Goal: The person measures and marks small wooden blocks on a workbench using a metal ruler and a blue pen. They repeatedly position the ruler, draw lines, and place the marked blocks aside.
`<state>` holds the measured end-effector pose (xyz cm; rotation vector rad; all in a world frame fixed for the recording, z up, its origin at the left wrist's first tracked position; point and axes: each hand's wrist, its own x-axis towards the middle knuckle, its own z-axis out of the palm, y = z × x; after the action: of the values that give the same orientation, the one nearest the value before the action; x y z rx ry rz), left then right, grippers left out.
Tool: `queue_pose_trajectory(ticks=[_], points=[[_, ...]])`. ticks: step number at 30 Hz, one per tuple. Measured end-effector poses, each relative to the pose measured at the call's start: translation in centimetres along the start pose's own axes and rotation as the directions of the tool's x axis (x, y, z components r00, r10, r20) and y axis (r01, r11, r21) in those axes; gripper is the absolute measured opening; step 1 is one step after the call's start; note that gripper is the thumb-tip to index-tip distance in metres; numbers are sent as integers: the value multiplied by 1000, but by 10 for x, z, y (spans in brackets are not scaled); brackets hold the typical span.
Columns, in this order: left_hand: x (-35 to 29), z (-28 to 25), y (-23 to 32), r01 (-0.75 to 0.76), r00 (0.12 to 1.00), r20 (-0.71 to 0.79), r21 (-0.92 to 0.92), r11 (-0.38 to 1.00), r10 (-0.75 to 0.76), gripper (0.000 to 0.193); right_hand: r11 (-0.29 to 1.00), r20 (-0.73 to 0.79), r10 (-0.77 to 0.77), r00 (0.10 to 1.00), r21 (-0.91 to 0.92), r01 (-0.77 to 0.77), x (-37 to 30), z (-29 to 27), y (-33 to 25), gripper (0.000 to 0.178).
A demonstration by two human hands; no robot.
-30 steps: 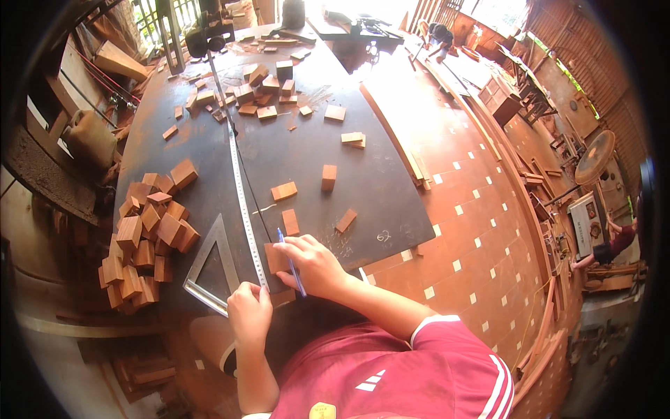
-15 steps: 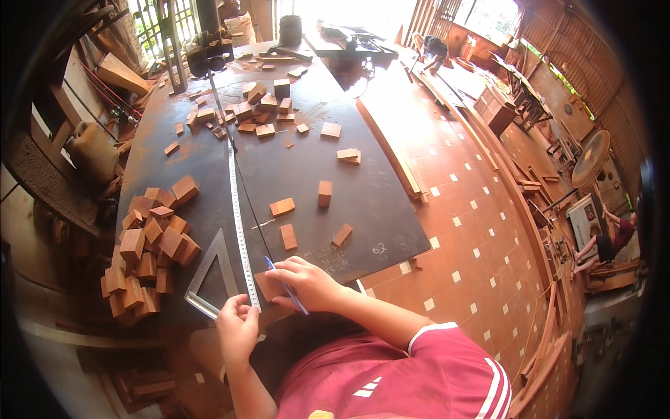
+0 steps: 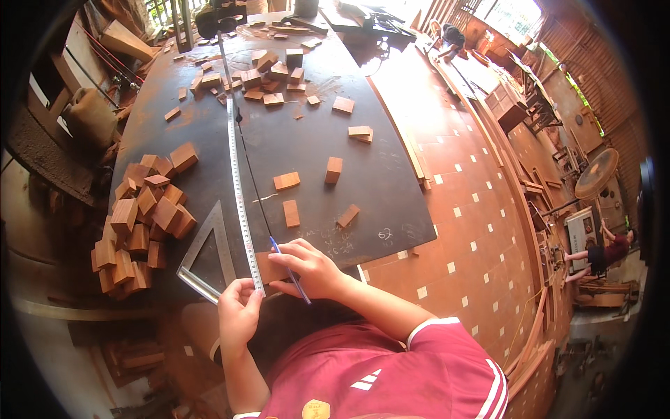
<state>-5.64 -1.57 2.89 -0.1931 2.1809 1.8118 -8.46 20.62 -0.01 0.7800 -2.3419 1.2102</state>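
Observation:
A white measuring tape (image 3: 239,192) with printed marks runs lengthwise over the dark tabletop. My left hand (image 3: 237,311) is closed at its near end, thumb and fingers pinched at the tip. Just right of the tape, my right hand (image 3: 317,271) holds a blue pen (image 3: 292,271), tilted across the fingers. The same hand rests against a flat wooden block (image 3: 267,267) beside the tape's near end, partly covered by the fingers. To the left of the tape lies a metal triangle square (image 3: 225,244), its thick edge toward me.
A heap of wooden blocks (image 3: 138,216) sits at the table's left edge. More blocks (image 3: 269,73) are scattered farther back, with several single ones right of the tape. A thin dark cord (image 3: 252,171) runs beside the tape. Another person (image 3: 601,255) is at far right.
The view has tilted, so the table and blocks appear higher in the picture. Both hands keep nearly the same hold at the tape's near end, with the pen still in my right.

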Motion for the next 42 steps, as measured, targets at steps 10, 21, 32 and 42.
queue_pose_trajectory(ticks=[10,21,32,42], points=[[4,8,-3,-69,997,-40,89,994,73,14,999,-19,-15,1000,-41,14,6,-2,0,53],[2,6,2,-15,995,-100,108,994,26,17,997,33,-13,999,-75,15,3,6,-1,60],[8,5,3,-12,994,-102,102,995,23,19,997,31,-19,999,-80,22,3,6,0,60],[7,4,5,-2,995,-104,108,994,14,22,997,33,-5,999,-77,8,5,4,-4,56]])
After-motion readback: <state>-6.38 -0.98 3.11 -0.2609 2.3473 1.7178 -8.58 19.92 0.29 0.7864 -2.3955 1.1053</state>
